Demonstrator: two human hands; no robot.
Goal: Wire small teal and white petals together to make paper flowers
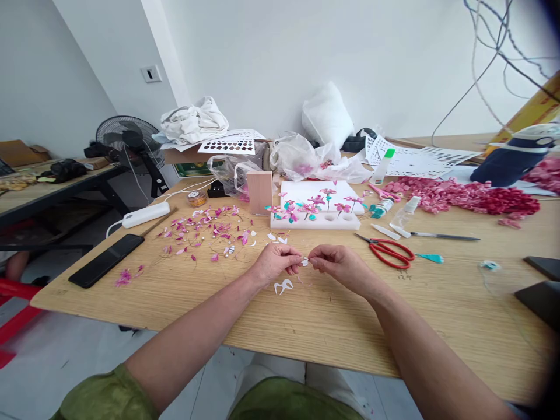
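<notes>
Near the middle of the table, my left hand point(275, 261) and my right hand point(336, 261) meet fingertip to fingertip. Between them is a small white paper-like piece point(305, 262), pinched from both sides; its exact form is too small to make out. Just below my left hand lie white cut-out scraps point(283, 286). Several white petal shapes point(277, 238) rest beyond my fingers. Behind them, a white foam block point(315, 221) holds upright pink and teal flowers point(311, 207). Red-handled scissors point(391, 252) lie with their blades partly open to the right of my right hand.
Pink petals and wired beads point(205, 230) spread across the left side, near a black phone point(106, 260) and a white power strip point(146, 215). At right are a clear spray bottle point(405, 213), tweezers point(445, 236), pink fabric strands point(464, 198) and a dark blue bottle point(510, 157).
</notes>
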